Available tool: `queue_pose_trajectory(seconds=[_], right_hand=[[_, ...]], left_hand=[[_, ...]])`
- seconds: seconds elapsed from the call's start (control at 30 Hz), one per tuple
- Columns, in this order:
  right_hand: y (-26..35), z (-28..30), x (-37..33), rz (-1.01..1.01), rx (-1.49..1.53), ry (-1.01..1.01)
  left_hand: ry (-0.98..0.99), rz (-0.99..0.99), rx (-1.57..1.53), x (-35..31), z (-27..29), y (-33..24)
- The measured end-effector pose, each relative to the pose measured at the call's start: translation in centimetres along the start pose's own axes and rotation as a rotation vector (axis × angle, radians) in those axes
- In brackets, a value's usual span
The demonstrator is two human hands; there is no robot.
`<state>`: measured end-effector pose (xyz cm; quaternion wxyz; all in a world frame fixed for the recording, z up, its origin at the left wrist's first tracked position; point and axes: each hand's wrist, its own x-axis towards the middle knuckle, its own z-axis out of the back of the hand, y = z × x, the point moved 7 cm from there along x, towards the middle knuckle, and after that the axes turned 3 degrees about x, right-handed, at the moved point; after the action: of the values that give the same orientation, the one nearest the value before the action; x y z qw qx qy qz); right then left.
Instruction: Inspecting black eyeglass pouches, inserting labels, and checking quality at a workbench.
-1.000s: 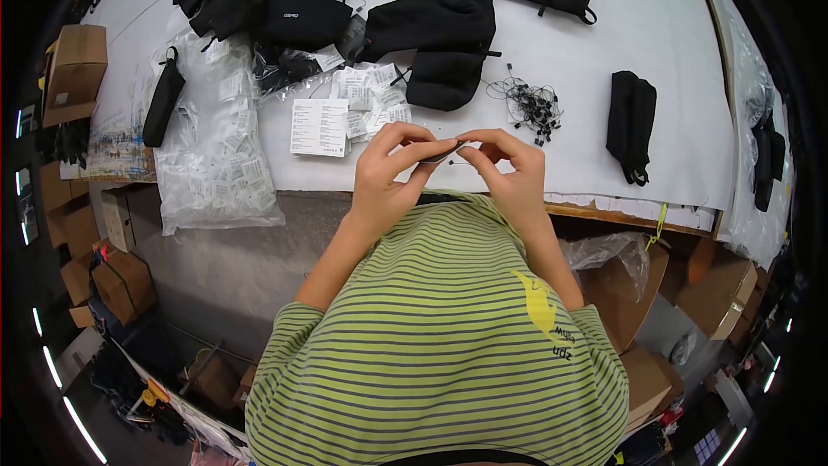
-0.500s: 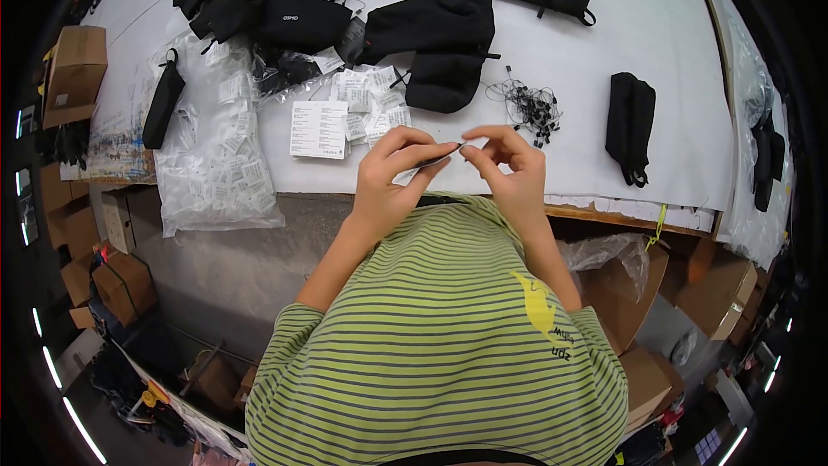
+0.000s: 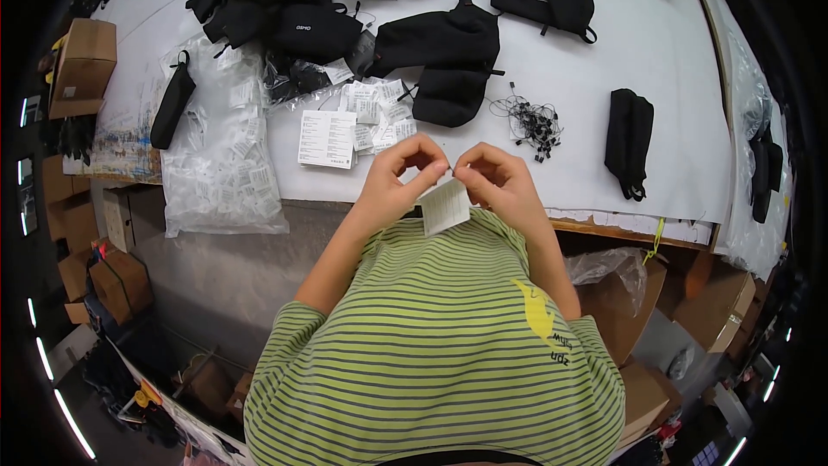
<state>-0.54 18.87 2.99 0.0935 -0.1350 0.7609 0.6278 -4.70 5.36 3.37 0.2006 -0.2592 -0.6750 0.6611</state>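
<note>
My left hand [image 3: 398,177] and my right hand [image 3: 507,183] meet fingertip to fingertip above the table's front edge, both pinched closed. Between them shows a small dark bit of what looks like the string of a white hang tag [image 3: 446,207]. The tag, printed on its face, dangles below the fingertips in front of my striped shirt. Most of the string is hidden by the fingers. Ahead of my left hand lies a stack of white printed tags [image 3: 327,139], with loose white tags [image 3: 379,108] behind it. A tangle of black tag strings [image 3: 532,125] lies beyond my right hand.
Black fabric pouches [image 3: 453,56] lie ahead, more piled at the far left [image 3: 267,9]. A folded black pouch [image 3: 628,144] is at the right. A clear bag of white tags [image 3: 228,173] overhangs the front edge at left. Cardboard boxes [image 3: 716,298] stand below the table.
The tag, held nearly flat between my fingers before, now hangs down below them. My hands have drawn closer together, and the fingertips meet. The whole view has shifted slightly.
</note>
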Motion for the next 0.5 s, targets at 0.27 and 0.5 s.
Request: queue_pose_trajectory(seconds=[0.27,0.5], right_hand=[[-1.5,-0.1,0.1,-0.035,0.006,0.040],[-1.3,1.5,-0.2,0.038,-0.071,-0.210]], left_hand=[[-0.661,0.008,0.769,6.3,13.3,6.2],[-0.516,-0.036,0.774,6.1,11.3,1.7]])
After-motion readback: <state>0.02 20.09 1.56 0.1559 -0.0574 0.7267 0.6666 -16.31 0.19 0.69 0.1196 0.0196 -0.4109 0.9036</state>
